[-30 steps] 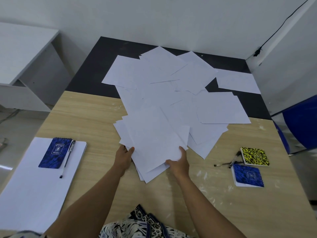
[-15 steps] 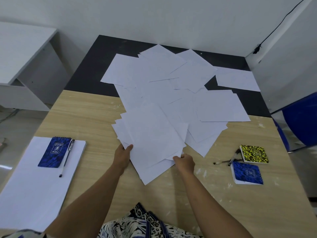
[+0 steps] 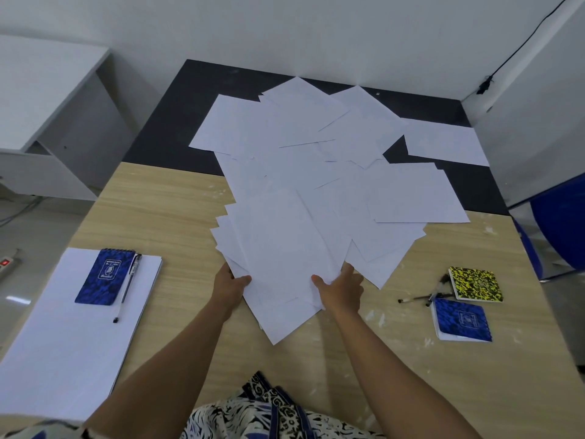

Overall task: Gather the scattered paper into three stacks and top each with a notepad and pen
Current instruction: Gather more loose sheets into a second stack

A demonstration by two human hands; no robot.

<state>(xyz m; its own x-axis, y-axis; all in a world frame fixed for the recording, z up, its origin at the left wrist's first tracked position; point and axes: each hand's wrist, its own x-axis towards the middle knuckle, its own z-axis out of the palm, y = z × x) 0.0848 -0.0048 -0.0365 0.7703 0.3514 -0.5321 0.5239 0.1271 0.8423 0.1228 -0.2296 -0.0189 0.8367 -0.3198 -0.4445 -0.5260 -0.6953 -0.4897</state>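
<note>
where sheets [image 3: 278,261] fan, left hand [image 3: 228,285], right hand [image 3: 342,291] flanking

walls: plain white wall [image 3: 285,30] behind, black cable [image 3: 519,49] at right | furniture: wood-grain table [image 3: 164,210] with black far section [image 3: 177,122], grey desk [image 3: 41,90] at left | floor: pale, power strip [image 3: 8,263] with red light | right: blue round object [image 3: 560,226]

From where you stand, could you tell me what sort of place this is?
Probably an office or study room: a light wooden desk strewn with loose white paper sheets, a blue spiral notepad, and a white side desk.
</note>
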